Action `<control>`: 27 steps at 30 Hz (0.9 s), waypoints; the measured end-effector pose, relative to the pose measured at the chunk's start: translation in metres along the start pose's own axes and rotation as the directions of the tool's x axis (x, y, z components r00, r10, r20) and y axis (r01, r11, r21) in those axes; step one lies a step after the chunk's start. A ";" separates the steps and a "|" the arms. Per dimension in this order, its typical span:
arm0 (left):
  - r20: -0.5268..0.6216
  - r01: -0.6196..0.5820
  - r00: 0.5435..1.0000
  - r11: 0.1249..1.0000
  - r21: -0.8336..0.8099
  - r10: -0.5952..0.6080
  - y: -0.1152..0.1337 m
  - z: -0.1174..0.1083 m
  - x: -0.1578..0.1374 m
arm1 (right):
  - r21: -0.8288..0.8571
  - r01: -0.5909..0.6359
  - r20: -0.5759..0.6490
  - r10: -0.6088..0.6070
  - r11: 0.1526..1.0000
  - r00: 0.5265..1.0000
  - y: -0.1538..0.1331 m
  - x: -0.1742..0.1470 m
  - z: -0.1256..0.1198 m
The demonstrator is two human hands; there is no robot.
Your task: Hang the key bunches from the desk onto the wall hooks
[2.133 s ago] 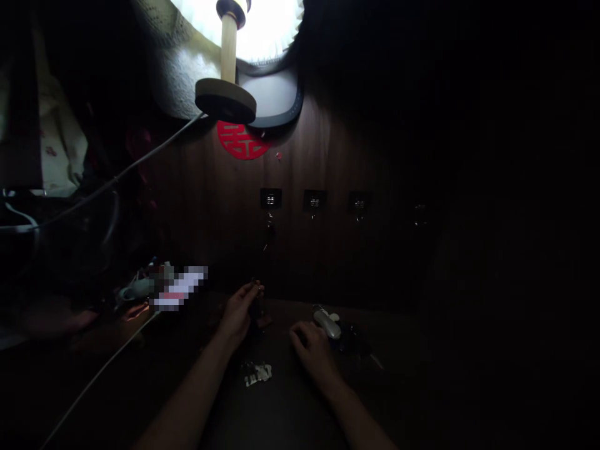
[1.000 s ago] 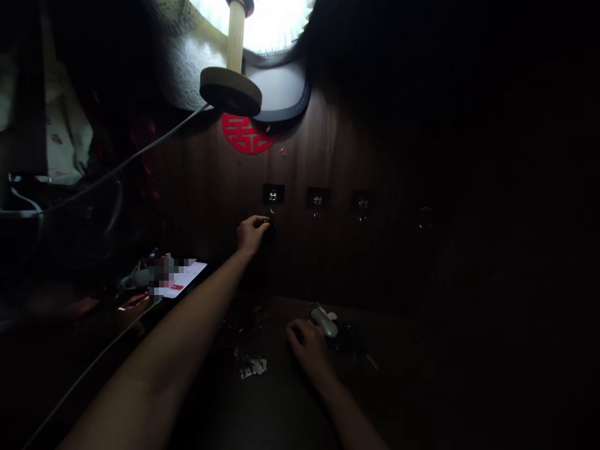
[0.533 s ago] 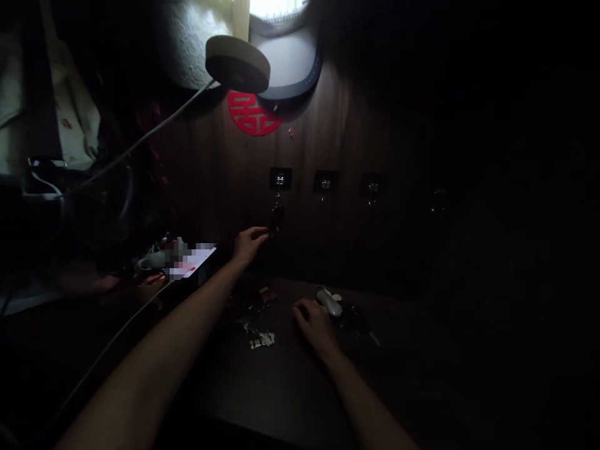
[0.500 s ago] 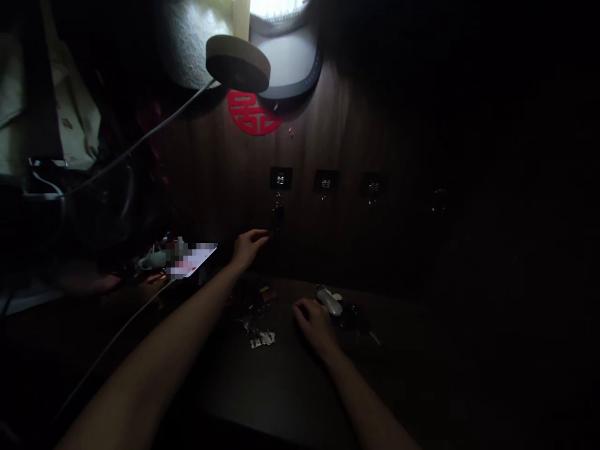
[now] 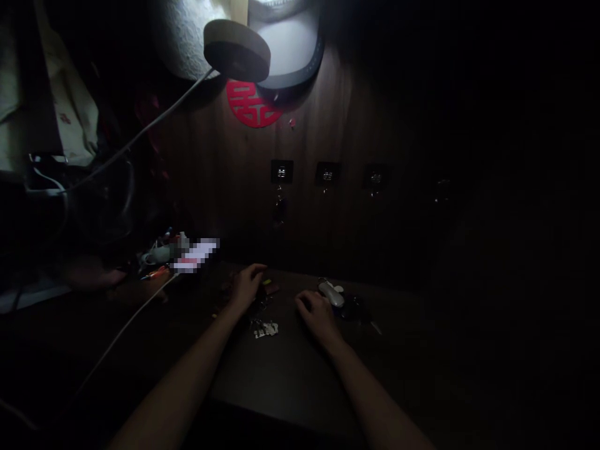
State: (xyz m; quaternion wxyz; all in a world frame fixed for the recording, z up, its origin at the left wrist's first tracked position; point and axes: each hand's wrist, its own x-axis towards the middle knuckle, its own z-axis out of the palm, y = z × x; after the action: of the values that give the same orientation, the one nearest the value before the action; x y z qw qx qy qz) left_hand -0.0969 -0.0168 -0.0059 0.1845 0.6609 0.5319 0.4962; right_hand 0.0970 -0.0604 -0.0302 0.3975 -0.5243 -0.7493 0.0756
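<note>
My left hand hovers over a dark cluster of small items on the brown shelf top, its fingers stretched forward and nothing visible in them. Just in front of that hand lies a set of keys. My right hand rests on the surface with its fingers loosely bent and apart, seemingly holding nothing. Touching or very near its knuckles is a grey-white rounded object, with a dark key to the right of it. On the wall, a dark bunch hangs from the leftmost hook.
More hooks line the dark wood wall. A round lamp-like disc on a white cable juts out above, before hanging caps and a red paper-cut. At left are a lit phone and cloth bags. The right side is very dark.
My left hand has come down from beside the dark bunch on the leftmost hook to the small items on the shelf. The bunch stays hanging. My right hand has barely moved.
</note>
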 end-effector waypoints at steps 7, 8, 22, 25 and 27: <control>0.251 -0.275 0.956 0.773 0.572 0.154 0.014 0.009 -0.029 | -0.004 0.010 -0.028 -0.010 1.000 1.000 0.002 0.000 0.002; 0.256 -0.293 0.952 0.748 0.596 0.169 0.016 0.009 -0.031 | -0.006 0.009 -0.027 -0.010 1.000 1.000 0.002 -0.001 0.002; 0.501 -0.566 0.782 0.760 0.319 0.372 0.024 0.012 -0.043 | -0.080 -0.045 -0.106 0.036 0.996 0.994 0.008 -0.003 -0.008; 0.468 -0.530 0.802 0.804 0.271 0.371 0.019 0.011 -0.040 | -0.090 -0.050 -0.092 0.042 0.995 0.995 0.010 -0.004 -0.007; 0.393 -0.477 0.845 0.845 0.242 0.364 0.013 0.011 -0.037 | -0.100 -0.040 -0.077 0.032 0.994 0.997 0.010 -0.004 -0.007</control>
State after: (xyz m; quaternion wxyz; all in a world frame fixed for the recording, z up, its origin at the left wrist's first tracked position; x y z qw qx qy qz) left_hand -0.0791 -0.0512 -0.0180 0.0431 0.8576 0.4081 0.3101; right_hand 0.1092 -0.0619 -0.0329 0.3968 -0.5597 -0.7271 0.0248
